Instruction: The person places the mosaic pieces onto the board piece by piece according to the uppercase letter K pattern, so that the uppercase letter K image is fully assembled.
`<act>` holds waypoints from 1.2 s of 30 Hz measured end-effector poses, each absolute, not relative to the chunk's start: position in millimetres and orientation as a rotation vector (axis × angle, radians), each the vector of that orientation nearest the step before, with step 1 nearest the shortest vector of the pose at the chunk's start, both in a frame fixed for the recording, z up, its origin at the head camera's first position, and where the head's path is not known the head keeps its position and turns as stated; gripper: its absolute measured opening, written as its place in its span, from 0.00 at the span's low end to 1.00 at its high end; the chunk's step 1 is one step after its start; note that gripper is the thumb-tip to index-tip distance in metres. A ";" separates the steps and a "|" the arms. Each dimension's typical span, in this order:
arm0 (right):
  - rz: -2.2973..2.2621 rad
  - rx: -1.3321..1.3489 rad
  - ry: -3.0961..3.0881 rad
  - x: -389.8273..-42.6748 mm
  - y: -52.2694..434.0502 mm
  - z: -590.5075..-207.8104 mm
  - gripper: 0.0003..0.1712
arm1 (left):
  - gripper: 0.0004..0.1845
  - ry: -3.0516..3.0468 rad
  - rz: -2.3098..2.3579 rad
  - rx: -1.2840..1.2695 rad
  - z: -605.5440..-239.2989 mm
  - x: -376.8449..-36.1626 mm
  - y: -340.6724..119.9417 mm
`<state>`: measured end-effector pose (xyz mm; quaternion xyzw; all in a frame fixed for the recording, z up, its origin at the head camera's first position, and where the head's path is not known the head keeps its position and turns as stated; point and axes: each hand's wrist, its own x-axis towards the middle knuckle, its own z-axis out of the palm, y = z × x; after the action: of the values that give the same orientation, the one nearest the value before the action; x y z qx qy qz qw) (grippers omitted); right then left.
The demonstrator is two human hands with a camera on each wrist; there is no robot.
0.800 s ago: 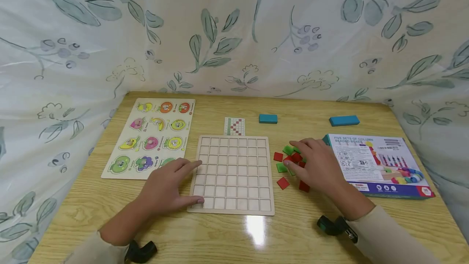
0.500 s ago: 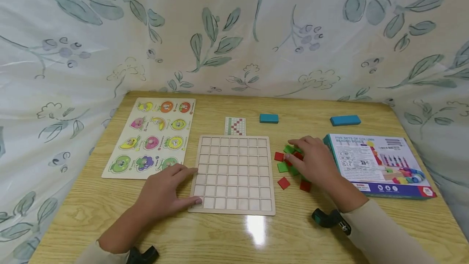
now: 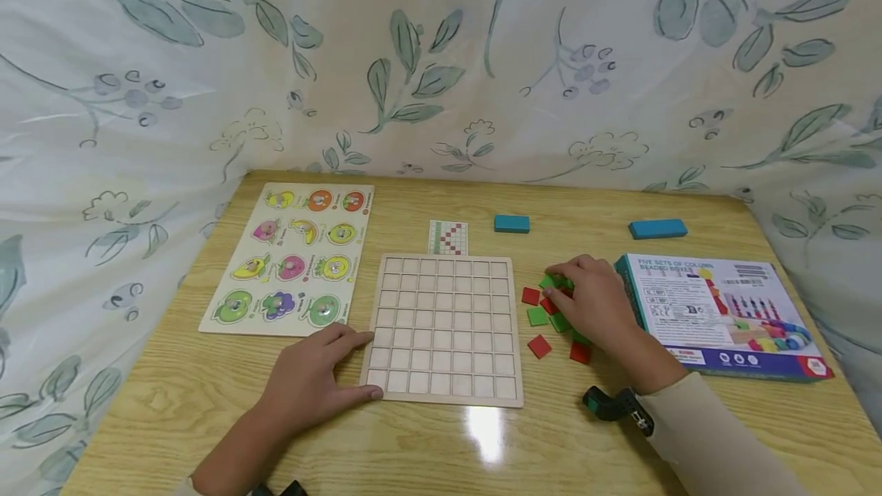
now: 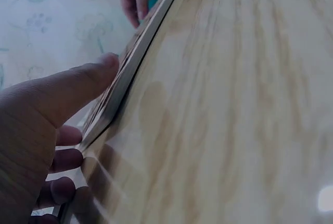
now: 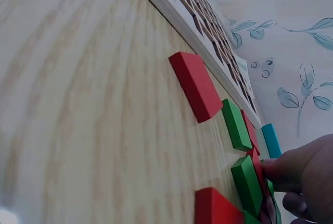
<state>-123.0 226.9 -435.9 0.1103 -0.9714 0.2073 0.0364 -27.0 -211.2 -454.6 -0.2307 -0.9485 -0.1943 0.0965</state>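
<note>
A pale wooden grid board (image 3: pixel 444 327) lies flat in the middle of the table, its squares bare. My left hand (image 3: pixel 358 364) rests flat on the table against the board's near left corner. Its thumb (image 4: pixel 88 78) touches the board's edge (image 4: pixel 130 67). Red and green square tiles lie loose to the right of the board: a red tile (image 3: pixel 530 296), a green tile (image 3: pixel 537 316), another red one (image 3: pixel 540 346). My right hand (image 3: pixel 561 285) sits on this pile with curled fingers. Its thumb (image 5: pixel 283 166) presses a tile beside a green tile (image 5: pixel 247 182).
A fruit peg puzzle (image 3: pixel 292 259) lies at the left and a small pattern card (image 3: pixel 448 237) behind the board. Two teal blocks (image 3: pixel 511 223) (image 3: pixel 658 229) sit toward the back. A printed toy box (image 3: pixel 717 312) lies right of the tiles. A floral curtain encloses the table.
My left hand has slid back off the board's left side to its near corner. My right hand has drawn in slightly, fingers curling tighter over the tiles.
</note>
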 end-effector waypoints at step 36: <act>0.786 0.298 -3.058 -136.8 223.9 -430.1 0.14 | 0.47 -2.695 -0.762 -0.751 -471.6 -27.8 -218.5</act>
<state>-136.8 223.9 -430.1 0.0938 -0.9641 0.2479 -0.0152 -27.8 -218.5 -471.6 -0.2572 -0.9227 -0.2608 0.1205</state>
